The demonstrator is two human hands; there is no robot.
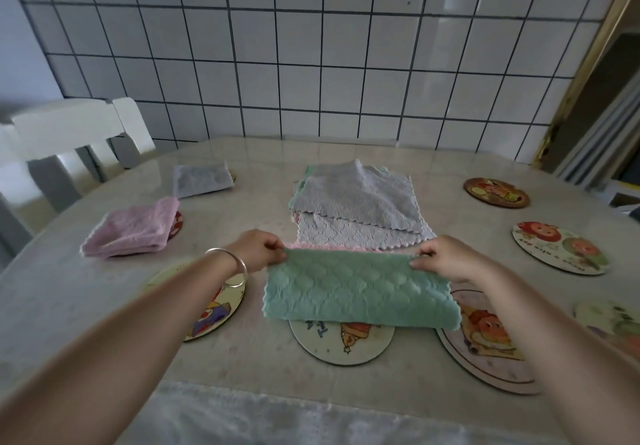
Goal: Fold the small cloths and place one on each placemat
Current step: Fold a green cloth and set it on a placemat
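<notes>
Step in hand: we judge we are midway through folding the green cloth (360, 289), doubled over and held up above the table (69, 289).
Left hand: our left hand (258, 250) pinches the cloth's top left corner between thumb and curled fingers; a bracelet (230, 264) sits on that wrist.
Right hand: our right hand (446, 257) pinches the top right corner the same way, so the upper edge is stretched level and the layers line up.
Where the cloth hangs: its lower fold droops over the near middle placemat (341, 344) and the edge of the near right placemat (485, 347).
Already served: a folded pink cloth (133, 228) and a folded grey cloth (202, 176) each cover a mat on the left, only slivers of which show.
Waiting: the pile of unfolded cloths (356, 202) lies mid-table, within reach of both hands.
Bare mats: the near left placemat (211, 306) and the two far right ones (496, 192) (559, 247) carry nothing yet.
Writing: the nearer far-right mat has lettering along its rim, upside down to us and too small to read surely; the near middle mat shows a few unreadable marks. We see no brands.
</notes>
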